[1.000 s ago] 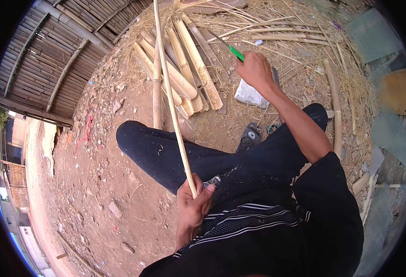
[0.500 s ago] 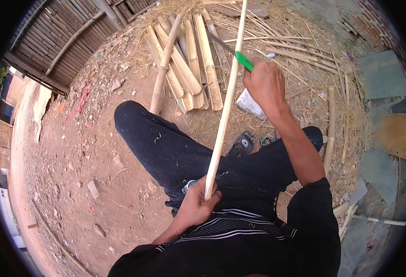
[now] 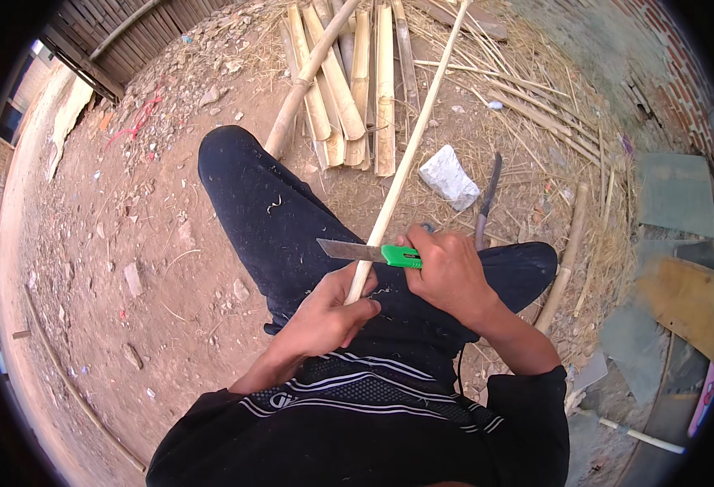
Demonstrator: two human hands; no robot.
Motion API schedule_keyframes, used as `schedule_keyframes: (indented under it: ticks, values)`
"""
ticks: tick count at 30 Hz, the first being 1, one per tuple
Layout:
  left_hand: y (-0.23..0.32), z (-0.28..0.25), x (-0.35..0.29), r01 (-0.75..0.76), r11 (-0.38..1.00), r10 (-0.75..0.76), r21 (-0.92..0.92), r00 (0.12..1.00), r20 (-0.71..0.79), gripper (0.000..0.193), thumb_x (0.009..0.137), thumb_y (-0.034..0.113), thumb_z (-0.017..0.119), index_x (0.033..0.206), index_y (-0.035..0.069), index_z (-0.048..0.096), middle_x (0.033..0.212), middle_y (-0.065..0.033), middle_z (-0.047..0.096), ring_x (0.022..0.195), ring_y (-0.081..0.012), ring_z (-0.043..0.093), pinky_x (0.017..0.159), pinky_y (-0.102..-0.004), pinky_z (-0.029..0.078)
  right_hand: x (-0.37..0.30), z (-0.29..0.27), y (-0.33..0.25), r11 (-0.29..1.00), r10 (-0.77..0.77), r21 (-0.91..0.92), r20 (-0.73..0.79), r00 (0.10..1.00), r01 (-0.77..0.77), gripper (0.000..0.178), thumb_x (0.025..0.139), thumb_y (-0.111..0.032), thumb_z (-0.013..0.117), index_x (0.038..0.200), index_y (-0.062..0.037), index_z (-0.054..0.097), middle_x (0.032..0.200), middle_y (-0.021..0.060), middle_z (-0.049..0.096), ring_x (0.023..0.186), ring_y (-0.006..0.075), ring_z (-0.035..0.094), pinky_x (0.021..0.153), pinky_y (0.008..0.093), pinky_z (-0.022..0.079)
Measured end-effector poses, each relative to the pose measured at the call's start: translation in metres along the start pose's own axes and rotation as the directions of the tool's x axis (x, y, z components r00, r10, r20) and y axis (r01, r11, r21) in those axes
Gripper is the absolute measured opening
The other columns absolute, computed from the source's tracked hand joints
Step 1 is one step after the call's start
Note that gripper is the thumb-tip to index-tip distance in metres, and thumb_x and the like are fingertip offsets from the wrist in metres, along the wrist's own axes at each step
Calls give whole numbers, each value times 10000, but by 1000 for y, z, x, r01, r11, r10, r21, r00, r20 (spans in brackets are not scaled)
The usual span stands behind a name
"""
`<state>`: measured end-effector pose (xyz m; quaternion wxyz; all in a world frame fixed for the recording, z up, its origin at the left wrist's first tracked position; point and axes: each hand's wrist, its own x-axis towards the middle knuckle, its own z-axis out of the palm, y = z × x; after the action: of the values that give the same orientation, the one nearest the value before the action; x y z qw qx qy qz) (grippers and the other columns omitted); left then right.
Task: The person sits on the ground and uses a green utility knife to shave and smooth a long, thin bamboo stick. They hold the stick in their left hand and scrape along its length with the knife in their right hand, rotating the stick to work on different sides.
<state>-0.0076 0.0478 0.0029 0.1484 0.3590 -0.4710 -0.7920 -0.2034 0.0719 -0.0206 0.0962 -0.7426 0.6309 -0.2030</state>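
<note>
My left hand (image 3: pixel 329 312) is closed round the near end of a long pale bamboo strip (image 3: pixel 410 154), which slants up and away to the far edge of the view. In my right hand (image 3: pixel 448 274) is a green-handled utility knife (image 3: pixel 402 256), gripped by its handle. Its long extended blade (image 3: pixel 349 249) lies across the strip, just beyond the fingers of my left hand. Curled shavings cling to my dark trousers (image 3: pixel 251 191).
Split bamboo halves (image 3: pixel 360 89) lie in a pile ahead, with a bamboo pole (image 3: pixel 312 69) across them. A white stone block (image 3: pixel 449 177) and a dark-bladed knife (image 3: pixel 491 195) rest right of centre. Sheets (image 3: pixel 676 193) lean along the right, by a brick wall (image 3: pixel 681 97).
My right hand has come back toward me with the utility knife, from far up the strip to near my left hand. The dark-bladed knife on the ground now shows.
</note>
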Motion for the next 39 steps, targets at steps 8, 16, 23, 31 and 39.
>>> schedule_keyframes:
  ticks: [8, 16, 23, 31, 39]
  values:
    - [-19, -23, 44, -75, 995, 59, -70, 975, -216, 181, 746, -35, 457, 831, 90, 358, 490, 33, 357, 336, -55, 307, 318, -214, 202, 59, 60, 37, 977, 22, -204, -181, 983, -59, 107, 767, -70, 599, 724, 20, 560, 522, 187, 566, 486, 350, 614, 468, 440, 497]
    - [-29, -13, 17, 35, 989, -48, -140, 994, -94, 223, 755, -90, 437, 861, 87, 351, 503, 33, 336, 339, -62, 305, 325, -218, 210, 51, 22, 181, 813, 561, 0, -270, 783, -582, 269, 862, -231, 571, 847, 36, 603, 691, 218, 627, 641, 339, 635, 582, 444, 466]
    - [-17, 0, 15, 70, 994, -76, -84, 995, -61, 231, 750, -87, 450, 862, 87, 347, 515, 34, 345, 342, -56, 312, 328, -213, 209, 0, 4, 42, 994, -111, 18, -16, 994, 112, 285, 798, -254, 663, 835, -28, 493, 571, 143, 573, 506, 337, 587, 473, 422, 437]
    - [-19, -3, 11, 3, 999, -4, -34, 999, -31, 222, 718, -75, 405, 839, 98, 336, 507, 31, 352, 348, -59, 306, 330, -217, 193, 3, 13, 29, 985, -131, -113, 25, 991, 133, 251, 788, -235, 651, 726, -25, 528, 571, 159, 582, 507, 330, 609, 427, 421, 453]
    - [-30, -14, 3, -32, 999, 25, -37, 985, -171, 193, 752, -58, 411, 829, 101, 331, 499, 29, 345, 363, -62, 311, 344, -228, 220, 80, -20, 158, 889, 292, -249, -339, 894, -385, 297, 845, -195, 588, 668, 42, 608, 494, 202, 525, 477, 304, 588, 473, 410, 465]
